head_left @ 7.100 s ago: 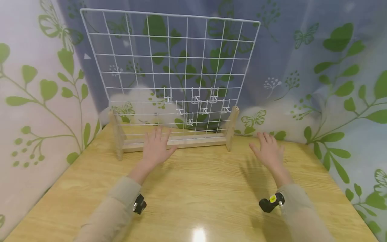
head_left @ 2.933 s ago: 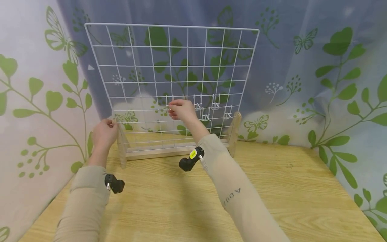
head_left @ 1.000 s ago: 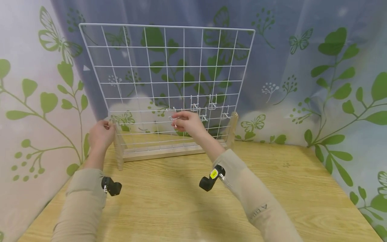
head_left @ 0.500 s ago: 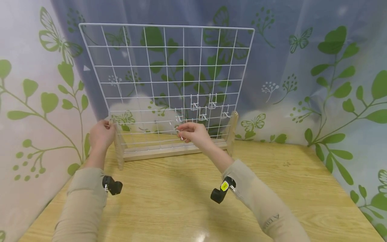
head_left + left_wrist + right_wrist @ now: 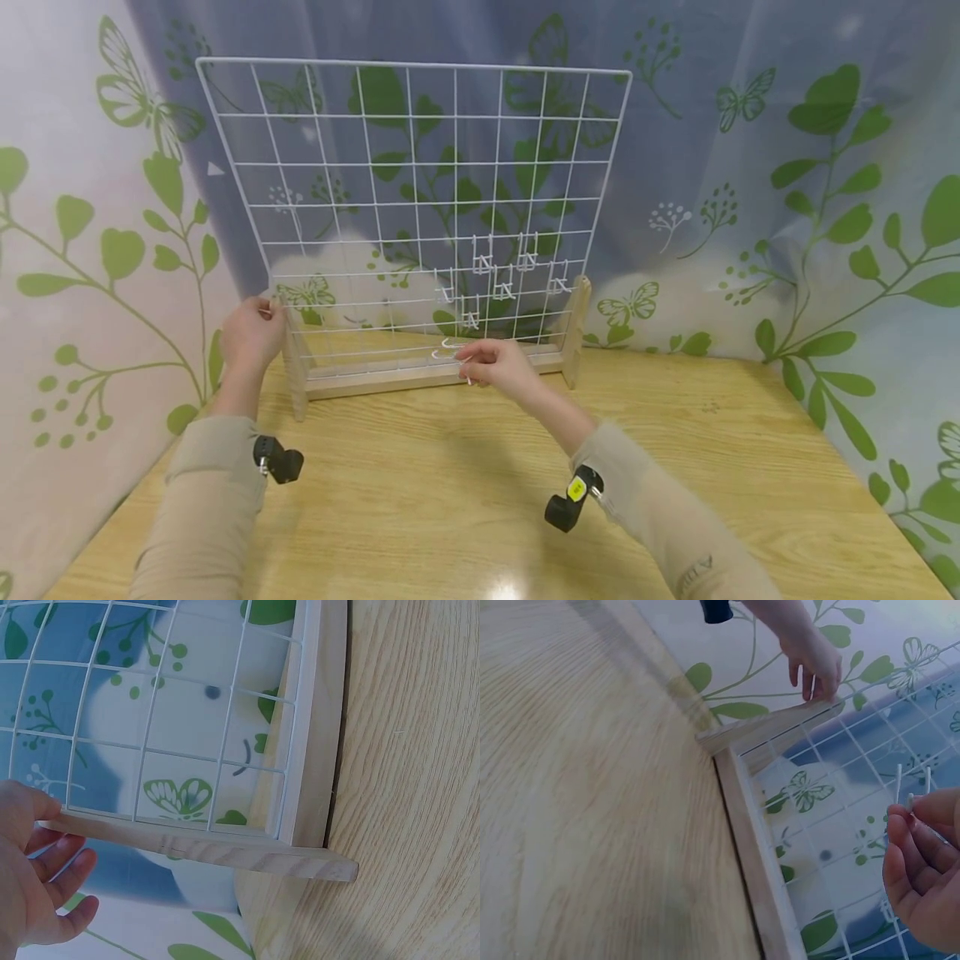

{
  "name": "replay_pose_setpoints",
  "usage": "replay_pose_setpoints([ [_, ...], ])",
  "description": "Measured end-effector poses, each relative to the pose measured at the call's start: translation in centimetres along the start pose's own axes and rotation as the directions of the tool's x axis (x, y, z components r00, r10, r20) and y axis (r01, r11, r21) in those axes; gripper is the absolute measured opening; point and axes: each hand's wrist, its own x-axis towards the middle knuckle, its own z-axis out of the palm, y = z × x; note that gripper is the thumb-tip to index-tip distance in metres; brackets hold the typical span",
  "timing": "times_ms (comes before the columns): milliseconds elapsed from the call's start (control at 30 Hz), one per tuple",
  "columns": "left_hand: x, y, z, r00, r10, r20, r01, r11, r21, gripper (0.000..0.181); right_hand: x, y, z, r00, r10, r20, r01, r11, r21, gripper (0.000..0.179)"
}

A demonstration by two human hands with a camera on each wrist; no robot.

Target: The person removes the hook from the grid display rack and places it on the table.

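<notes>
My right hand (image 5: 501,367) pinches a white wire hook (image 5: 899,782) between thumb and fingers, in front of the lower part of a white wire grid panel (image 5: 454,202). Two bent prongs of the hook point left, apart from the grid as far as I can tell. Several similar hooks (image 5: 482,264) hang on the grid's lower right half. At the left side, my left hand (image 5: 255,333) holds the top of the stand's wooden upright (image 5: 202,847) between thumb and index finger; its other fingers are loosely bent. My right fingers hide part of the held hook.
The grid stands in a wooden base (image 5: 397,382) with a second upright (image 5: 576,329) on the right. Beneath is a wood-grain table (image 5: 420,500). A leaf-patterned curtain (image 5: 697,150) surrounds the back and sides. Each wrist carries a black camera (image 5: 279,458).
Both hands were spread over the table earlier. The left went to the upright; the right took the hook off the grid's middle row, then carried it down and slightly right.
</notes>
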Motion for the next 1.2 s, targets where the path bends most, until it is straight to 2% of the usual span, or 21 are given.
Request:
replay_pose_setpoints([
  [267, 0.0, -0.1, 0.0, 1.0, 0.001, 0.001, -0.001, 1.0, 0.002, 0.042, -0.5, 2.2, 0.2, 1.0, 0.031, -0.005, -0.031, 0.999, -0.018, 0.022],
  [467, 0.1, -0.3, 0.1, 1.0, -0.006, 0.003, 0.006, 1.0, 0.002, 0.042, -0.7, 3.7, 0.4, 0.996, 0.092, -0.012, -0.092, 0.996, -0.001, 0.022],
  [633, 0.2, -0.3, 0.1, 1.0, -0.01, 0.004, 0.01, 1.0, -0.003, 0.042, -1.0, 5.1, 0.6, 0.995, 0.104, -0.01, -0.104, 0.995, -0.006, 0.021],
  [867, 0.1, -0.1, 0.0, 1.0, -0.013, -0.006, 0.013, 1.0, -0.007, 0.042, -1.8, 6.7, 0.9, 0.985, 0.175, -0.014, -0.175, 0.984, -0.026, 0.019],
  [1033, 0.1, 0.0, -0.1, 1.0, -0.011, -0.004, 0.011, 1.0, -0.004, 0.041, -2.1, 7.7, 1.0, 0.982, 0.188, 0.014, -0.187, 0.981, -0.042, 0.019],
  [1200, 0.0, -0.1, 0.0, 1.0, -0.006, -0.003, 0.006, 1.0, -0.005, 0.042, -2.2, 8.6, 1.3, 0.985, 0.168, 0.045, -0.163, 0.982, -0.097, 0.017],
])
